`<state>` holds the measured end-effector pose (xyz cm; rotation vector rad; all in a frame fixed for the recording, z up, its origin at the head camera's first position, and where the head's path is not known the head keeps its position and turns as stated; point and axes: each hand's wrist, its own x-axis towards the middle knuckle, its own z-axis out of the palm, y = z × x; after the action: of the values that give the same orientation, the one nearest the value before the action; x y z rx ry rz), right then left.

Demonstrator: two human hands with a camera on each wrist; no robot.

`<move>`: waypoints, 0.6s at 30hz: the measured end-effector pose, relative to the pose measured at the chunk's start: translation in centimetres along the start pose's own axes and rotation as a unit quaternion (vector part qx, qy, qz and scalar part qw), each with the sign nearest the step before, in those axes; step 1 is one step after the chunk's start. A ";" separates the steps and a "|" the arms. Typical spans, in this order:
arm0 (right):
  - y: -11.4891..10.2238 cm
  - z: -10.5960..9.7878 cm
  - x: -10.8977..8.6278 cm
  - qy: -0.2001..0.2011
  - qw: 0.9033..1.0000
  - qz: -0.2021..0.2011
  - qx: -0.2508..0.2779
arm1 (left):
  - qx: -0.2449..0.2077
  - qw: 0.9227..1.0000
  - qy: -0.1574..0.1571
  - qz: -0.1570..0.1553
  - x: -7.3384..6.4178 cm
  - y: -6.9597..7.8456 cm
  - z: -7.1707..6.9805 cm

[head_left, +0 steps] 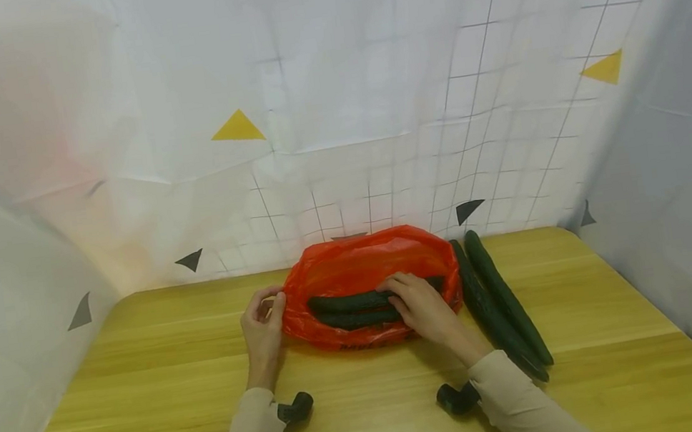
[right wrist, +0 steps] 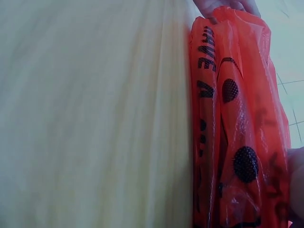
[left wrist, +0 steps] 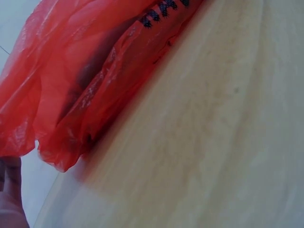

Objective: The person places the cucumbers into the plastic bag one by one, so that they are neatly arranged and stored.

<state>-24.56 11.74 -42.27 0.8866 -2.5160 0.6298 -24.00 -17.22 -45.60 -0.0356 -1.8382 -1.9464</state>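
Note:
A red plastic bag [head_left: 358,265] lies on the table with its mouth spread open. Two dark green cucumbers rest side by side inside, a rear one [head_left: 344,304] and a front one [head_left: 359,319]. At the bag's left edge, my left hand [head_left: 261,338] pinches the rim between thumb and fingers. My right hand [head_left: 422,307] reaches over the right side of the opening, fingers curled on the rear cucumber. In the left wrist view, the crumpled bag [left wrist: 95,85] hides its contents. Black print marks the bag's side [right wrist: 240,118] in the right wrist view, with part of my right hand [right wrist: 297,180] at the edge.
Two more long cucumbers, one nearer [head_left: 487,310] and one farther right [head_left: 506,293], lie on the wooden table [head_left: 147,392] just right of the bag. A white sheet [head_left: 332,102] with grid lines and triangles stands behind the table. Black devices [head_left: 296,408] sit at both wrists.

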 end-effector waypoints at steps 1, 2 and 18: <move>0.0 0.0 0.0 -0.001 1.000 -0.001 -0.001 | 0.002 1.000 0.000 -0.002 0.0 0.0 0.0; 0.1 0.0 0.0 -0.001 1.000 -0.003 -0.001 | 0.003 1.000 0.001 -0.004 0.0 0.0 0.0; 0.2 0.0 -0.2 -0.016 1.000 -0.001 0.011 | 0.009 1.000 -0.005 -0.002 -0.3 0.7 0.1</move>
<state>-24.61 12.00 -42.39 0.9135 -2.5403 0.6493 -23.52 -17.05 -44.98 -0.0368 -1.8641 -1.9360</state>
